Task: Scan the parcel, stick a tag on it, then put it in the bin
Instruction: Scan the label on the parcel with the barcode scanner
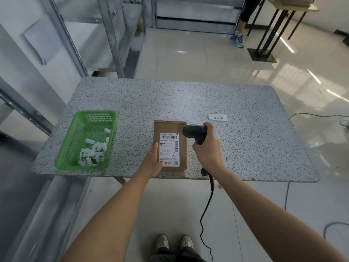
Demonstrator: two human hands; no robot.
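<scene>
A flat brown parcel [170, 127] with a white shipping label [169, 148] lies near the front edge of the speckled table [236, 148]. My left hand [152, 161] rests flat on the parcel's lower left corner, holding it down. My right hand [207, 146] grips a black corded barcode scanner [194, 132], its head just right of the parcel's upper part and pointed toward the label. A small white tag [218, 117] with printed characters lies on the table beyond the scanner. A green plastic basket [75, 129] stands at the left.
The green basket holds several small white paper pieces [93, 151]. The scanner's black cable [207, 205] hangs off the front edge to the floor. Metal shelving [113, 44] stands behind left. A person's legs [239, 25] and a black stand [262, 53] are far back right.
</scene>
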